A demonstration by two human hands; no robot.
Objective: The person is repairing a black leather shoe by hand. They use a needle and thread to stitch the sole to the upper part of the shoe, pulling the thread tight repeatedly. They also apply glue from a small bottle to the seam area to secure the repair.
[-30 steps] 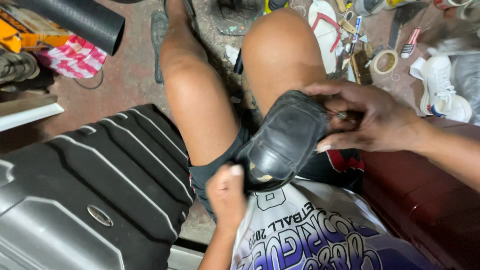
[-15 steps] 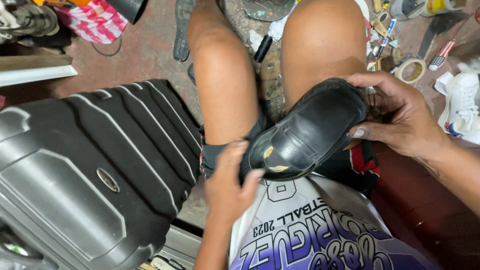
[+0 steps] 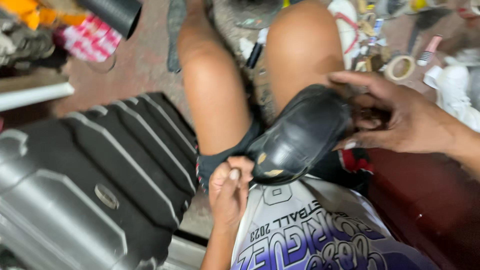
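Right hand grasping black shoe (heel end); left hand clenched at toe; suitcase closed.

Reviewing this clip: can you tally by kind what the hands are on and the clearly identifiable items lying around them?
Black shoe, gripped by the right hand with the left hand at its toe: 1
White shoe on the floor: 1
Dark ribbed suitcase: 1
Roll of tape: 1
Black tube: 1
Total: 5
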